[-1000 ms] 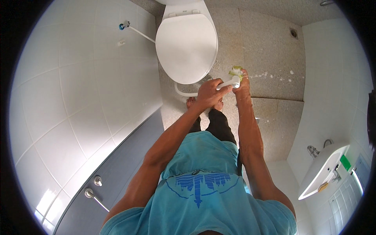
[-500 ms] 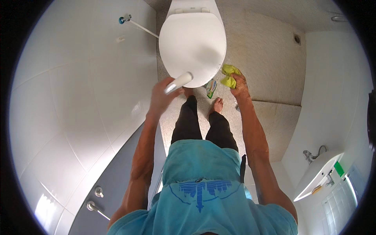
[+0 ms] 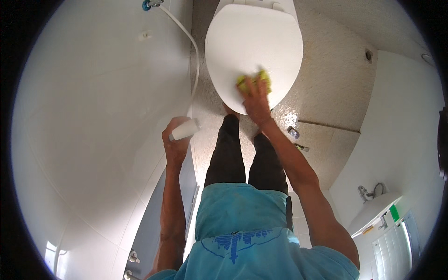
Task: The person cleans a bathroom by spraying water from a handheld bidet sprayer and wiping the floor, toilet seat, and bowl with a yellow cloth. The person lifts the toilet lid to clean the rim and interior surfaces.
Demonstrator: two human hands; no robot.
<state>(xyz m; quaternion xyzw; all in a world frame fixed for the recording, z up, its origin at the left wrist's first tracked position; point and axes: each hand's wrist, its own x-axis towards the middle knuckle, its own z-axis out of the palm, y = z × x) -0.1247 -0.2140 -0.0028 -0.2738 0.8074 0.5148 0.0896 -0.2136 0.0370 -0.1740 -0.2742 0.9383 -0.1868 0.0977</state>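
Observation:
My left hand [image 3: 175, 142] is closed around a white hand sprayer [image 3: 185, 129], a short cylinder with a grey end, held out left of my legs. A white hose [image 3: 196, 60] runs from the wall valve [image 3: 151, 4] down toward that hand. My right hand [image 3: 256, 105] presses a yellow-green cloth [image 3: 262, 80] onto the front part of the shut white toilet lid [image 3: 252, 44]. The cloth and fingertips are blurred by motion. Beyond the lid's front edge one bare foot [image 3: 230, 110] shows in part.
Wet floor shines beside a small dark object [image 3: 293, 132] right of my right forearm, and a green-and-white item [image 3: 302, 147] lies near it. A drain [image 3: 368, 55] sits at the far right. The washbasin [image 3: 375, 212] juts from the right wall; a grey door [image 3: 151, 224] stands at left.
My right hand has brought the cloth from beside the toilet onto its lid. My left hand, with the sprayer, has moved left and nearer, away from the lid. The view has shifted.

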